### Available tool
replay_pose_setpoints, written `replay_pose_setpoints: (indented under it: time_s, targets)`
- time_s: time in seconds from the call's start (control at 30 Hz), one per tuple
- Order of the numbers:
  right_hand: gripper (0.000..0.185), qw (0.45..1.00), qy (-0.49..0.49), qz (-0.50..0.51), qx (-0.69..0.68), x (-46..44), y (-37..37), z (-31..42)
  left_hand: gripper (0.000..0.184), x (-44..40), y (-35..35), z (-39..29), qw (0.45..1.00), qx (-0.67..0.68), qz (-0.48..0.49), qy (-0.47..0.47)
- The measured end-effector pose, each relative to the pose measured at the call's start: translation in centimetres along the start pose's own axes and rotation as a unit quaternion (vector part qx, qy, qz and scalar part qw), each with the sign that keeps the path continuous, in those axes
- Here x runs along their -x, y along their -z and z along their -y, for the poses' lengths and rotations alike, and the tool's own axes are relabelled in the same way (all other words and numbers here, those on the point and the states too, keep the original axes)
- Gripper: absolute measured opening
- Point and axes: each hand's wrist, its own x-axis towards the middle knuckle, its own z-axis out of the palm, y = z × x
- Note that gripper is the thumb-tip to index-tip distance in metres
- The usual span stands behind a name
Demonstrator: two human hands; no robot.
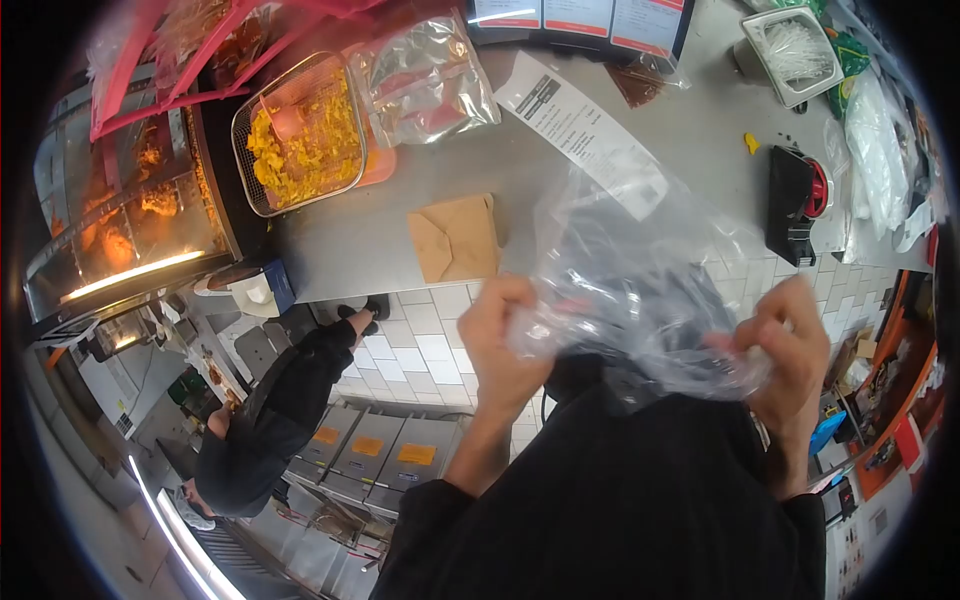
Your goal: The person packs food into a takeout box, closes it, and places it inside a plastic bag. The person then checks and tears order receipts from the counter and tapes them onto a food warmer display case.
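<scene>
Between my two hands a clear plastic bag [640,300] is stretched in front of my body, its gathered edge toward me. My left hand [505,340] is closed on the bag's left side. On the other side my right hand [785,345] pinches the bag's right edge. A long printed receipt [590,140] lies on the metal counter, its lower end at the far part of the bag. Just left of the bag, near the counter's edge, sits a folded brown cardboard box [455,238].
A wire basket [305,135] with yellow pieces and a foil bag [430,85] lie at the back left. A black tape dispenser [800,200] and a metal container [790,55] stand right. A heated display [130,220] is far left. Another person [270,420] stands behind at left.
</scene>
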Motion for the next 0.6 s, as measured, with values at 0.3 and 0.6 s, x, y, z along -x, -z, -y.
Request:
replay_pose_setpoints:
  time_s: [0.3,0.6]
  targets:
    - [0.026,0.959,-0.103,-0.241,0.103,-2.0,3.5,-4.0,0.031,0.9,0.7,-2.0,0.971,0.049,0.218,-0.09]
    - [0.012,0.947,-0.229,-0.183,-0.128,-0.5,2.3,-1.9,0.026,-1.1,-0.6,-0.3,0.977,-0.186,-0.09,-0.055]
